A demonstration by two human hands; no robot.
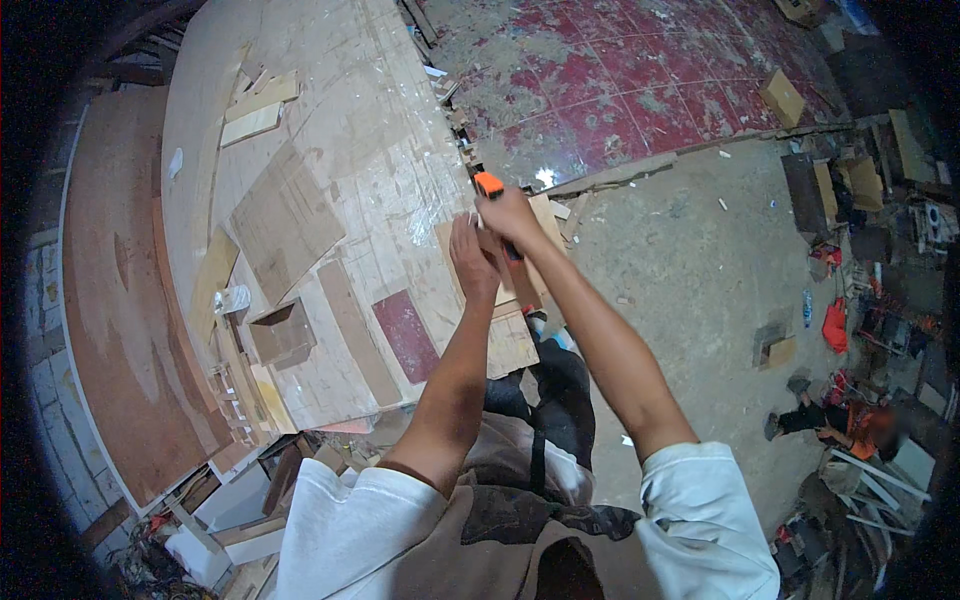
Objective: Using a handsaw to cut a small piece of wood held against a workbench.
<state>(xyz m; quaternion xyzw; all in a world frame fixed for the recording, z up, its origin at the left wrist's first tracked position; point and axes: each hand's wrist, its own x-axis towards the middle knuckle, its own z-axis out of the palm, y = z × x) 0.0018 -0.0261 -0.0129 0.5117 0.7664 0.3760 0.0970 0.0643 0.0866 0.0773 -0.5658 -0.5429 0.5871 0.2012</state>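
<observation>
My right hand [508, 218] is wrapped round an orange-and-black hand tool [489, 184] at the right edge of the worktable. Its orange end sticks out past my fist, and a dark part shows below; the exact kind cannot be made out. Beside it, my left hand [474, 262] lies with fingers stretched out on a light wooden board [449, 240]. Under my forearms, another pale wood piece [515, 340] reaches the table's near corner.
The large plywood worktable [370, 170] carries a thin square panel [288, 222], a dark red panel [406, 335], a long strip [357, 330] and an open wooden box [283, 333]. A reddish board [130, 290] stands left. At right, a person in orange [865, 432] sits among scrap.
</observation>
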